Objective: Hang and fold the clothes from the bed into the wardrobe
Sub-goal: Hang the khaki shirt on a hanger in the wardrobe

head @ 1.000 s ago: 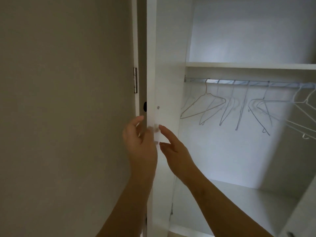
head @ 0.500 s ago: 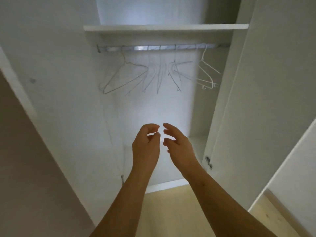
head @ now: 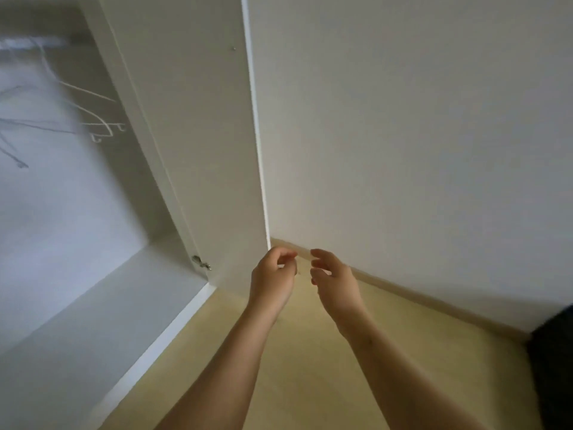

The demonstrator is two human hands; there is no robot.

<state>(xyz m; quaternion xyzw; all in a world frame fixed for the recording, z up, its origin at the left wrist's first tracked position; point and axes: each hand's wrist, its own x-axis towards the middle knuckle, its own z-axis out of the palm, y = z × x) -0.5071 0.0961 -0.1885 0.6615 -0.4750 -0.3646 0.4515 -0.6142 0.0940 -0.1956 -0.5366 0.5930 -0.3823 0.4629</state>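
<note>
The white wardrobe (head: 77, 290) stands open at the left, its interior bare at the bottom. Several wire hangers (head: 93, 119) hang blurred near the upper left. Its right door (head: 201, 135) is swung out, edge toward me. My left hand (head: 273, 280) hovers in front of the door's lower corner with fingers loosely curled, holding nothing. My right hand (head: 335, 280) is beside it, a small gap apart, fingers relaxed and also holding nothing. No clothes or bed are in view.
A plain wall (head: 403, 135) with a beige skirting board (head: 434, 302) fills the right. Light wooden floor (head: 310, 367) lies below my arms. A dark object (head: 555, 367) sits at the right edge. A metal hinge (head: 200, 262) shows low on the door.
My view has swung right, from the left door edge across the wardrobe interior to the right door and wall. Both hands let go of the left door and stay together, holding nothing.
</note>
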